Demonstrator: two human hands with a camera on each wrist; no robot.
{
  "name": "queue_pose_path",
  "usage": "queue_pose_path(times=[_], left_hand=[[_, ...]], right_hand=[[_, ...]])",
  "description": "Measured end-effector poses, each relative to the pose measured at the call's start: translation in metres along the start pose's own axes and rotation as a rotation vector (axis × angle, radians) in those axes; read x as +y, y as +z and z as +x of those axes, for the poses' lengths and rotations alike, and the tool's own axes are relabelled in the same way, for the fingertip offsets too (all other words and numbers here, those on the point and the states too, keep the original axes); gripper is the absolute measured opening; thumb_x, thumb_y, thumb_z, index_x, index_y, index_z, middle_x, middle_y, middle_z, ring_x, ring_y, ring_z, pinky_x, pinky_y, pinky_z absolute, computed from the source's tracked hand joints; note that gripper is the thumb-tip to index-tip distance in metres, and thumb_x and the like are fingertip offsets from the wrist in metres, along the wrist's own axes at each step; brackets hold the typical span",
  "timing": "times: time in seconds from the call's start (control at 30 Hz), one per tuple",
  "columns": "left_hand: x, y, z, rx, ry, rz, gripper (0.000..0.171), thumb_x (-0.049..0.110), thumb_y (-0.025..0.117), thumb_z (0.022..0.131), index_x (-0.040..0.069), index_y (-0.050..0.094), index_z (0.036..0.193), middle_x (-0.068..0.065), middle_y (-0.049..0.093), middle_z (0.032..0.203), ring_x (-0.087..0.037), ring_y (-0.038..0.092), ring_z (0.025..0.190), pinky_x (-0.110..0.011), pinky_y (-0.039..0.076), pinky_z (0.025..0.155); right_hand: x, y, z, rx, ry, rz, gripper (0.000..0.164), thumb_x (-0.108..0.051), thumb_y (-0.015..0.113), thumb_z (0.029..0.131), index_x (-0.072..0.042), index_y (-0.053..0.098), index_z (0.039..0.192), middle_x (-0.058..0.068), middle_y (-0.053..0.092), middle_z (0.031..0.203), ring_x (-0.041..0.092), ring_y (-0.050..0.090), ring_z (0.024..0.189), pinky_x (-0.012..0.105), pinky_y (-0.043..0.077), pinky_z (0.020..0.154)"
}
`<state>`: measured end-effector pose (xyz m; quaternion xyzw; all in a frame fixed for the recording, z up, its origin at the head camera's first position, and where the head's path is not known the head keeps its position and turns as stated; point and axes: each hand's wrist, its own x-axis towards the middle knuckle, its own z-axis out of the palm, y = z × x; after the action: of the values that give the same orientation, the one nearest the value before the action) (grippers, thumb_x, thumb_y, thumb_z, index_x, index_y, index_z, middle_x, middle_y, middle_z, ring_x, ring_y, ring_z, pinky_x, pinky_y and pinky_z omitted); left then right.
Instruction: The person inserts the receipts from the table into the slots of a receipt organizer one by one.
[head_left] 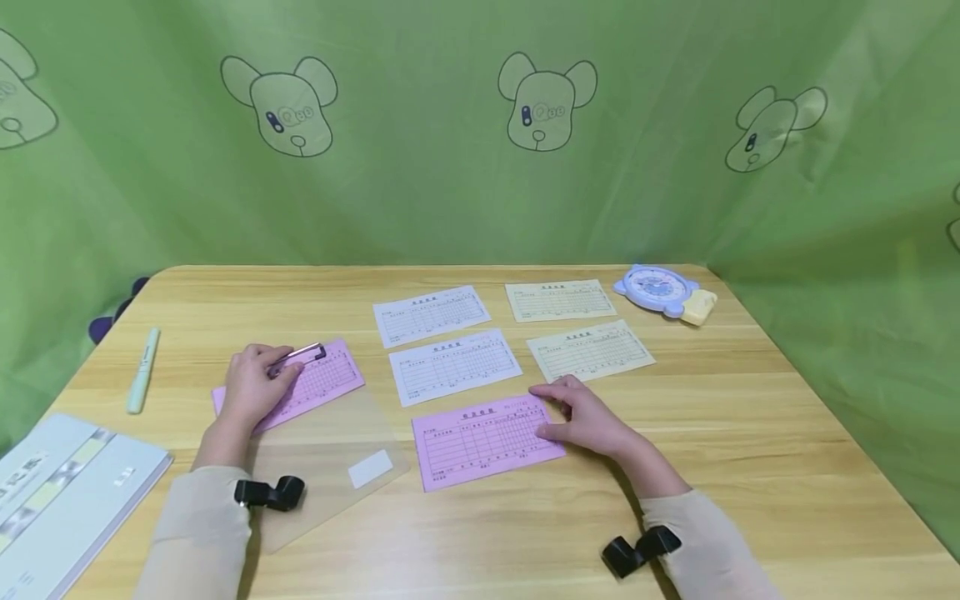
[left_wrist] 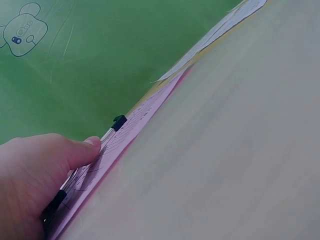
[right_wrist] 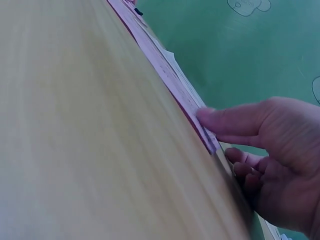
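A see-through clipboard point(head_left: 322, 475) with a white label lies in front of my left side, a pink form point(head_left: 326, 377) under the metal clip point(head_left: 300, 354) at its far edge. My left hand point(head_left: 258, 387) pinches that clip; in the left wrist view the thumb point(left_wrist: 85, 151) lies along it. Right of the clipboard, another pink printed form point(head_left: 480, 442) is on the table. Its right edge is between the thumb and fingers of my right hand point(head_left: 588, 421). The right wrist view shows the thumb point(right_wrist: 212, 119) on top of the paper.
Behind the pink form lie two white forms point(head_left: 453, 367) and two pale yellow forms point(head_left: 591, 350). A blue toy-like clock disc point(head_left: 656, 287) with a cream block point(head_left: 699, 307) sits at the back right. Leftward are a mint highlighter point(head_left: 142, 371) and a light-blue notebook point(head_left: 82, 500).
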<state>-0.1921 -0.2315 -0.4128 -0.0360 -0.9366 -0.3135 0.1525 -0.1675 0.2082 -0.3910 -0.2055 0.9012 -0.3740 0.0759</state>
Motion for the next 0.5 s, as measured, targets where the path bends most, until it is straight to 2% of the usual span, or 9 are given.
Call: queue_pose_path(times=[0.33,0.5], left_hand=[[0.0017,-0.0014,-0.0006,-0.015,-0.019,-0.001,0.035,0.017,0.058,0.081,-0.005,0.055,0.109,-0.022,0.046,0.1,-0.036,0.038,0.091,-0.046,0.028,0.076],[0.0029,-0.002,-0.0011,-0.02,-0.037,-0.02,0.035,0.017,0.058,0.082,-0.005,0.055,0.109,-0.021,0.046,0.1,-0.035,0.037,0.091,-0.045,0.028,0.076]], right_hand=[[-0.0017,0.0027,-0.0002,0.017,-0.014,-0.053,0.042,-0.008,0.071,0.069,-0.006,0.058,0.109,0.003,0.041,0.085,0.017,0.037,0.074,0.029,0.034,0.065],[-0.0015,0.0024,-0.0001,0.03,-0.034,-0.062,0.035,-0.007,0.069,0.071,-0.007,0.059,0.105,0.0,0.046,0.082,0.015,0.04,0.071,0.028,0.036,0.062]])
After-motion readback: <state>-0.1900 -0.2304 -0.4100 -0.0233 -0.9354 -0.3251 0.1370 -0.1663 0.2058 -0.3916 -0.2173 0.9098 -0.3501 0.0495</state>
